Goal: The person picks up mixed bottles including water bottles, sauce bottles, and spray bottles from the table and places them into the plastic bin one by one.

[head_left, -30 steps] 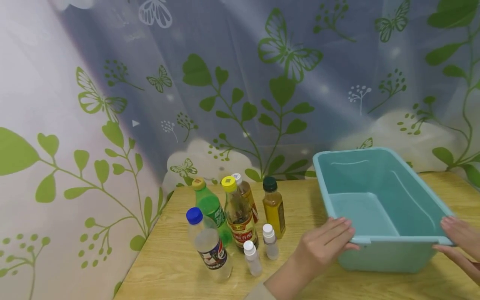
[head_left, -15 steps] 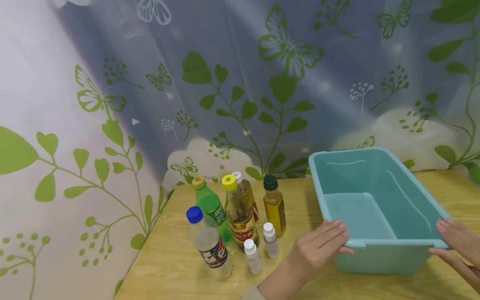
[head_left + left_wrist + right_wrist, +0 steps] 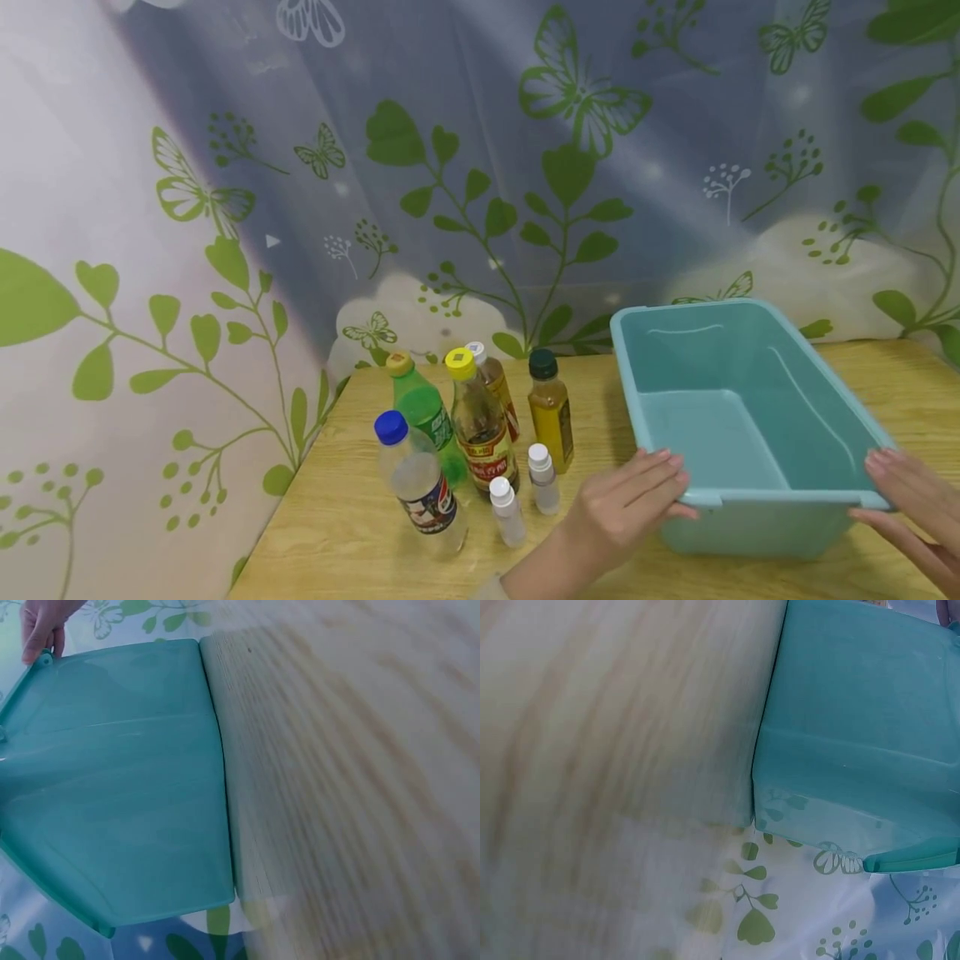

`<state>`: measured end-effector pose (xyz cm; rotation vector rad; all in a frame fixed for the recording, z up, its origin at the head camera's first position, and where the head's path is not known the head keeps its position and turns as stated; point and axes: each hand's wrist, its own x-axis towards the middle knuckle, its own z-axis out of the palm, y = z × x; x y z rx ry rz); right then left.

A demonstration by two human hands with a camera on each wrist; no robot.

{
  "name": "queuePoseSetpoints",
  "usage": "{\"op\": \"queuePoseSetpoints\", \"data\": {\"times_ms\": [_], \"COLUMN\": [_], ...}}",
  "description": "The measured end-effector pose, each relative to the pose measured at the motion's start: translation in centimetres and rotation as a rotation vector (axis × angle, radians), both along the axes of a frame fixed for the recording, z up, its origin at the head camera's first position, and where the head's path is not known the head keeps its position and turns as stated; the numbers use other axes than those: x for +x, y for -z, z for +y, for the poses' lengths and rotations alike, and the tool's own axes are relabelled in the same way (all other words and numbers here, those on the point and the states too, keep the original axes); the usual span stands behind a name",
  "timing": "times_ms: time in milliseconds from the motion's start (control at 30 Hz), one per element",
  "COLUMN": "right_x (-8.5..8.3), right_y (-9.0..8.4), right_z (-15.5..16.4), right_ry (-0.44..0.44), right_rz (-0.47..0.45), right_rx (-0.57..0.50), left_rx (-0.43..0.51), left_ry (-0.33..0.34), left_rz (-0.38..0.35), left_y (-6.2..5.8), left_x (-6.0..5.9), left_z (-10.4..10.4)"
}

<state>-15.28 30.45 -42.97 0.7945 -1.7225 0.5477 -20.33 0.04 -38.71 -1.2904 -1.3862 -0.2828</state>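
in the head view, both hands grip the near end of a blue-green tub (image 3: 750,529), which stands upright on the wooden table (image 3: 322,533), to the right of a group of bottles. the left hand (image 3: 626,504) is at the near left corner. its forearm slants in from the bottom edge, with a bit of light sleeve (image 3: 491,590) at the wrist; the back of the hand faces up, the fingers lie side by side over the rim, and the thumb tip shows below it, so the rim is pinched between them. the right hand (image 3: 918,504) mirrors this at the near right corner, partly cut off by the picture's edge: fingers over the rim, pointing left, thumb underneath. nearest the left hand is a small white-capped bottle (image 3: 543,479), just beside it and apart from it; another small bottle (image 3: 507,512) stands to its left.

in the left wrist view, the tub's outer wall fills the left part, its base against the table. the right hand shows at the top left, fingers bent at the rim's corner; the left hand is out of sight.

in the right wrist view, the tub's wall is on the right. only a bit of a finger shows at the top right corner, too little to tell its grip from there.
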Motion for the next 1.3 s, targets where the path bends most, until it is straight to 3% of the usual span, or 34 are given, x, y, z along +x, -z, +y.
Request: {"op": "queuePoseSetpoints", "data": {"times_ms": [400, 700, 933, 1300], "right_x": [0.5, -0.9, -0.3, 0.3], "right_y": [-1.0, -2.1, -2.6, -2.0], "right_z": [-0.6, 0.2, 0.7, 0.4], "right_ry": [-0.015, -0.262, -0.202, -0.170], "right_rz": [0.011, 0.088, 0.050, 0.059], "right_rx": [0.058, 0.186, 0.312, 0.317], "left_rx": [-0.036, -0.057, -0.051, -0.073], "left_ry": [0.030, 0.057, 0.098, 0.103], "left_rz": [-0.005, 0.004, 0.027, 0.021], "left_y": [-0.5, -0.1, 0.1, -1.0], "left_x": [0.6, 0.4, 0.4, 1.6], "left_z": [-1.0, -1.5, -1.7, -2.4]}}
